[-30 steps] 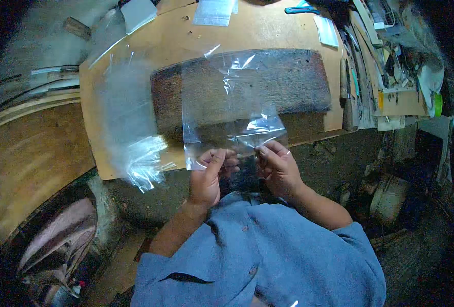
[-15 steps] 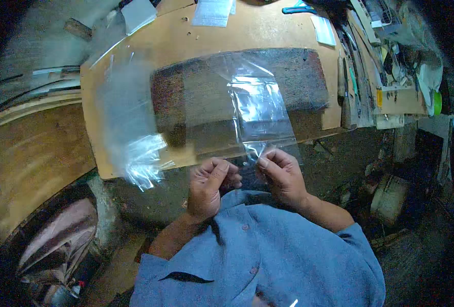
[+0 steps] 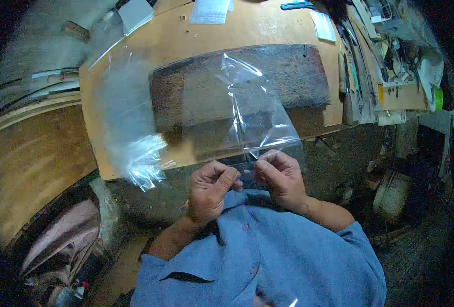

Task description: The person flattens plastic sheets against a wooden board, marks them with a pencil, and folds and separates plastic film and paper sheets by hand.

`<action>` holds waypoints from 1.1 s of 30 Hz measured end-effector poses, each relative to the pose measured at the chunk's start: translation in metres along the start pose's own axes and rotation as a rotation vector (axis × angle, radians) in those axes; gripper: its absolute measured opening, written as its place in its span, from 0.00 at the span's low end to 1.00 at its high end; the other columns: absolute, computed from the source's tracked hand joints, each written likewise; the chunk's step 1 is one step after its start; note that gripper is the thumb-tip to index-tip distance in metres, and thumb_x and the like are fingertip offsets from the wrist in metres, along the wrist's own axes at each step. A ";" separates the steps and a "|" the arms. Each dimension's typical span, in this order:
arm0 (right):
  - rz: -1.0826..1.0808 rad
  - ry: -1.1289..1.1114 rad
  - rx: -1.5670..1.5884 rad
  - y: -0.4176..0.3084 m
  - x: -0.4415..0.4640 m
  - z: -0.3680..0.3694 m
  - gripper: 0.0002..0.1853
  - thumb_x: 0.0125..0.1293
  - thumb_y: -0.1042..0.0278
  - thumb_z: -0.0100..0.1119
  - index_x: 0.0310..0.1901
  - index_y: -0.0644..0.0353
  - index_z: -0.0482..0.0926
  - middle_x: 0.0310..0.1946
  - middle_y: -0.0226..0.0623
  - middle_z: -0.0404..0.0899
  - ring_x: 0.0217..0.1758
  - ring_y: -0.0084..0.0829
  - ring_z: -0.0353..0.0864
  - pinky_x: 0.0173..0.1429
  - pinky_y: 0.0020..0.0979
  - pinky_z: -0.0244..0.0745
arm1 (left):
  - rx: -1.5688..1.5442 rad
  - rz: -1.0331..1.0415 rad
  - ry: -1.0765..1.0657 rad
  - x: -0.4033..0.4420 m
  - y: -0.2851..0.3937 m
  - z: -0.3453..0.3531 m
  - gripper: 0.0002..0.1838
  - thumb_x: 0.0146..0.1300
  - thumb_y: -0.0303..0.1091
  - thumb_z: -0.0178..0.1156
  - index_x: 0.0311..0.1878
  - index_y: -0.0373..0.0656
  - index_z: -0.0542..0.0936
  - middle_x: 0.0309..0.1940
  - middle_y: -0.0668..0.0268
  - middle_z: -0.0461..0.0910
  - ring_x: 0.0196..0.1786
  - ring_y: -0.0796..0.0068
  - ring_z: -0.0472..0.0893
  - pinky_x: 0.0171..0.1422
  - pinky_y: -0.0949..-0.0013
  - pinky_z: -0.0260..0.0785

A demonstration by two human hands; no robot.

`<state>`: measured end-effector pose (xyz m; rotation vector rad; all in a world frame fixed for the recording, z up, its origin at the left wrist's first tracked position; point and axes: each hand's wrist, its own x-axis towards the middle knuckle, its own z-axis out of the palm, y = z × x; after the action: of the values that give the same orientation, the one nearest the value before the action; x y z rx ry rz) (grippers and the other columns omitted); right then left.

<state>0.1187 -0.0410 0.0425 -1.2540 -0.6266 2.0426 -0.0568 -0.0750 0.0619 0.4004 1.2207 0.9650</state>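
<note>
A clear plastic bag [image 3: 260, 110] stretches from my hands across the dark wooden board [image 3: 301, 77] in front of me. Its near edge is pinched between the thumb and fingers of my right hand [image 3: 280, 179]. Close beside it, my left hand [image 3: 214, 189] is also closed in a pinch at the near edge of the film. The film is so transparent that its left border is hard to make out. To the left lies a stack of clear plastic bags [image 3: 127, 107], its crumpled near ends hanging over the table edge.
The board rests on a light wooden table [image 3: 237, 33]. White packets [image 3: 209, 11], a paper-like stack [image 3: 323, 26] and a blue cutter [image 3: 297, 6] lie at the far side. Long tools [image 3: 353, 77] line the right edge, near a cluttered tray [image 3: 401, 94].
The bright reflections on the bag have shifted and thinned as the film changes shape. Both hands stay nearly in place, with my right hand slightly lower.
</note>
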 end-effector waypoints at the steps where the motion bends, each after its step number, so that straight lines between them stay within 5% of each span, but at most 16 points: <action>1: 0.006 0.013 0.005 0.001 -0.001 0.001 0.06 0.66 0.68 0.60 0.37 0.61 0.77 0.27 0.26 0.75 0.29 0.16 0.71 0.34 0.21 0.67 | -0.005 0.004 0.041 -0.001 0.001 0.000 0.08 0.68 0.32 0.57 0.36 0.37 0.78 0.27 0.64 0.81 0.31 0.78 0.80 0.38 0.72 0.73; 8: -0.013 -0.006 -0.003 -0.004 -0.008 0.006 0.08 0.68 0.66 0.57 0.38 0.62 0.78 0.27 0.27 0.77 0.29 0.16 0.71 0.33 0.22 0.68 | -0.015 -0.011 0.034 -0.009 0.002 -0.007 0.15 0.72 0.39 0.52 0.35 0.37 0.78 0.27 0.63 0.81 0.31 0.77 0.80 0.40 0.71 0.73; 13: -0.058 -0.047 -0.051 -0.009 -0.009 0.009 0.07 0.70 0.68 0.54 0.37 0.63 0.75 0.27 0.32 0.76 0.25 0.19 0.70 0.28 0.22 0.66 | -0.149 -0.093 -0.045 -0.006 0.006 -0.006 0.26 0.74 0.49 0.41 0.49 0.33 0.78 0.39 0.56 0.83 0.43 0.68 0.82 0.47 0.65 0.73; 20: -0.016 -0.015 -0.030 -0.008 -0.012 0.007 0.08 0.69 0.67 0.54 0.37 0.63 0.75 0.26 0.34 0.77 0.23 0.19 0.71 0.25 0.22 0.67 | -0.315 -0.110 -0.108 -0.008 0.009 -0.009 0.28 0.74 0.49 0.41 0.59 0.30 0.71 0.48 0.51 0.80 0.48 0.60 0.82 0.58 0.63 0.71; 22: -0.005 0.004 -0.018 -0.009 -0.013 0.006 0.08 0.69 0.67 0.53 0.38 0.63 0.75 0.26 0.34 0.77 0.24 0.20 0.72 0.26 0.22 0.68 | -0.352 -0.069 -0.120 -0.009 0.012 -0.008 0.27 0.73 0.47 0.42 0.60 0.30 0.69 0.51 0.49 0.79 0.54 0.58 0.80 0.58 0.54 0.74; 33: 0.015 0.013 0.014 -0.013 -0.014 -0.001 0.08 0.70 0.66 0.52 0.38 0.62 0.75 0.25 0.33 0.76 0.25 0.20 0.74 0.26 0.22 0.69 | -0.475 -0.161 -0.166 -0.015 0.020 -0.008 0.29 0.74 0.47 0.40 0.66 0.31 0.62 0.57 0.46 0.74 0.58 0.54 0.77 0.64 0.56 0.69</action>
<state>0.1280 -0.0421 0.0593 -1.2663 -0.5971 2.0465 -0.0724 -0.0776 0.0823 0.0048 0.8258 1.0232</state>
